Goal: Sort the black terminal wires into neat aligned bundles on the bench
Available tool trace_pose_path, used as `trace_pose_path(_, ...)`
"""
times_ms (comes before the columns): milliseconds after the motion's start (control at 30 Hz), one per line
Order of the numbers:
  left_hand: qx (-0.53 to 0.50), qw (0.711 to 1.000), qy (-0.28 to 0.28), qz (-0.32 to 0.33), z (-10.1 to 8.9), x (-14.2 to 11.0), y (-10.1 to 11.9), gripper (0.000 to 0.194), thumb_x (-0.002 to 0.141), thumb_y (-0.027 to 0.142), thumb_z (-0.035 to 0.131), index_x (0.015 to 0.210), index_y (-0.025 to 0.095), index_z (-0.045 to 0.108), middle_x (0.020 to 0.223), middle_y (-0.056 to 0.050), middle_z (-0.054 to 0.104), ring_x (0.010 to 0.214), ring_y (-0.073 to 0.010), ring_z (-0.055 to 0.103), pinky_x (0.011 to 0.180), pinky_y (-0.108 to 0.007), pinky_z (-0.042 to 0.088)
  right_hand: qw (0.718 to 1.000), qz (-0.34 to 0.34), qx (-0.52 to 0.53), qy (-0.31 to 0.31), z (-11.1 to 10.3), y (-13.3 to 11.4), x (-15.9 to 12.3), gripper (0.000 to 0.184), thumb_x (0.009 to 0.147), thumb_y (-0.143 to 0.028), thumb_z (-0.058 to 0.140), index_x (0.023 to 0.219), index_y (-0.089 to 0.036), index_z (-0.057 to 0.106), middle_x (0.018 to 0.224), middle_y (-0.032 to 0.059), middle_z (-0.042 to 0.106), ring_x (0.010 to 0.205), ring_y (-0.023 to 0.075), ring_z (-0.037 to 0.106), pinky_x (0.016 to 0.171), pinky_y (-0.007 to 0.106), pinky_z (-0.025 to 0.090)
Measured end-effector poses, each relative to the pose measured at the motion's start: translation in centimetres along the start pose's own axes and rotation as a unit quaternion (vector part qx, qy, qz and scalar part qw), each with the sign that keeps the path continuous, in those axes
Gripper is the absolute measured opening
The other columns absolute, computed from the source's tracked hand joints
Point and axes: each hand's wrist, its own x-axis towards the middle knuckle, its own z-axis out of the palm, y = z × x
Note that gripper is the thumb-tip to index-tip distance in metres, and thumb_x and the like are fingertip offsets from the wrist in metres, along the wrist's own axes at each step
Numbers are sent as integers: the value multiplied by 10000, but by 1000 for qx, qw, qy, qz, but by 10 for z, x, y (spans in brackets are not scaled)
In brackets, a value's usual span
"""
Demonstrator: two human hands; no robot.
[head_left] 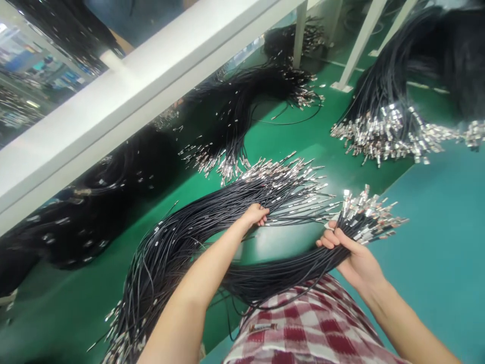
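My right hand is wrapped around a thick bundle of black wires just behind its silver metal terminals; the bundle trails back over my red-and-white checked shirt. My left hand reaches into a larger fan of black wires lying on the green table, fingers curled and pinching at wires near their silver tips. The thing pinched is too thin to make out.
Several more heaps of black terminal-tipped wires lie on the green table: one at centre back, one at the right, dark piles at the left. A white frame beam crosses overhead, with white legs behind. A teal surface lies to the right.
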Motion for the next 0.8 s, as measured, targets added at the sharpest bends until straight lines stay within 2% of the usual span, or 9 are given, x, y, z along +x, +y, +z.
trace_pose_path(67, -4, 1000, 1, 28, -18, 7, 32, 215, 916, 272, 511, 772, 125, 573, 428, 81, 406, 336, -43, 307, 402, -179, 225, 1000, -1, 9, -4, -1, 1, -2, 329, 649, -373, 826, 868, -245, 616, 609, -62, 400, 569, 111, 435, 706, 328, 498)
trace_pose_path(133, -34, 996, -20, 84, -45, -1, 49, 239, 927, 301, 503, 828, 119, 624, 420, 93, 349, 335, -35, 232, 401, -186, 157, 1000, 4, 26, -5, -3, 1, -2, 321, 653, -360, 828, 862, -245, 614, 610, -62, 404, 572, 111, 436, 708, 320, 499)
trace_pose_path(200, -100, 982, -33, 157, -68, -15, 50, 272, 936, 361, 494, 918, 130, 635, 431, 105, 294, 350, -36, 204, 412, -185, 140, 999, 13, 46, -1, -6, 2, -1, 328, 638, -342, 842, 854, -237, 617, 611, -63, 414, 575, 108, 436, 705, 305, 499)
trace_pose_path(267, -124, 980, 7, 153, -74, -27, 40, 281, 925, 398, 510, 905, 136, 609, 420, 113, 274, 349, -36, 184, 412, -185, 120, 998, 21, 63, 0, -7, 3, 2, 324, 631, -324, 851, 836, -227, 620, 610, -62, 426, 576, 103, 437, 700, 289, 497)
trace_pose_path(367, -113, 987, 1, 114, -48, -41, 20, 279, 884, 422, 562, 886, 144, 573, 395, 116, 302, 347, -40, 187, 411, -188, 107, 996, 30, 80, -11, -5, 3, 6, 297, 646, -311, 847, 812, -221, 617, 613, -60, 450, 585, 103, 456, 688, 278, 491)
trace_pose_path(467, -182, 958, -94, 200, -5, -59, 12, 378, 855, 495, 587, 972, 136, 571, 450, 97, 373, 391, -47, 251, 431, -194, 158, 996, 27, 88, -9, -3, 2, 8, 288, 649, -308, 846, 818, -219, 630, 635, -52, 502, 603, 107, 491, 682, 274, 488)
trace_pose_path(533, -221, 937, -111, 245, 20, -73, 13, 421, 851, 520, 595, 981, 120, 579, 504, 79, 404, 434, -50, 291, 452, -201, 189, 996, 20, 89, 1, -1, 2, 8, 289, 644, -307, 850, 827, -215, 645, 680, -41, 557, 612, 106, 512, 671, 269, 489)
trace_pose_path(700, -226, 930, -61, 284, 61, -93, 21, 433, 878, 539, 561, 956, 114, 585, 575, 55, 425, 507, -66, 344, 492, -211, 247, 998, -18, 60, -11, 6, 0, 6, 290, 636, -311, 851, 843, -214, 673, 867, -5, 651, 613, 103, 531, 633, 274, 489)
trace_pose_path(800, -213, 933, -6, 291, 77, -95, 20, 400, 916, 517, 508, 964, 125, 574, 587, 56, 404, 528, -80, 351, 512, -217, 274, 998, -35, 40, -17, 13, -1, 3, 329, 605, -322, 868, 851, -209, 681, 815, -5, 638, 611, 110, 533, 616, 274, 477)
